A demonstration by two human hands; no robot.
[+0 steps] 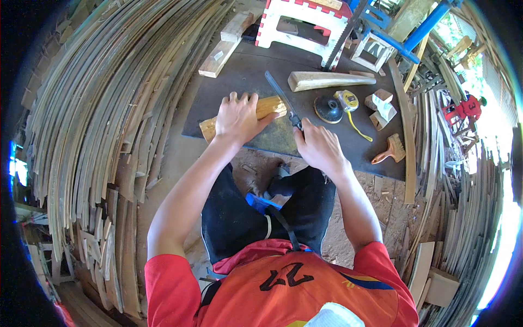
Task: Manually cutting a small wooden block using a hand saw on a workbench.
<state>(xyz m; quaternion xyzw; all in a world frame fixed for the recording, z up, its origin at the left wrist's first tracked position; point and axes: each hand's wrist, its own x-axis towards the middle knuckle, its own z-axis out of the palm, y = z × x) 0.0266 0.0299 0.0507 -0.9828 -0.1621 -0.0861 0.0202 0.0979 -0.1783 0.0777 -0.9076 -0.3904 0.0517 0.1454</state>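
Observation:
My left hand (pixel 238 117) is closed over a yellowish wooden block (pixel 210 129), pressing it to the dark tabletop (pixel 234 71). The block lies slanted, its right end showing past my thumb. In my right hand (pixel 321 146) is the dark handle of a long, narrow metal file (pixel 281 91). Its blade points away and to the left, passing close by the block's right end; whether they touch I cannot tell. Fine yellowish dust (pixel 278 139) covers the table just below the block.
Right of the file lie a long shaped wood piece (pixel 332 80), a round black disc (pixel 328 109), a yellow tape measure (pixel 347 100), small wood blocks (pixel 380 109) and a brush (pixel 391 149). A white-and-red stool (pixel 305 32) stands behind. Stacked planks (pixel 103 109) line the left. Another person (pixel 467 108) is far right.

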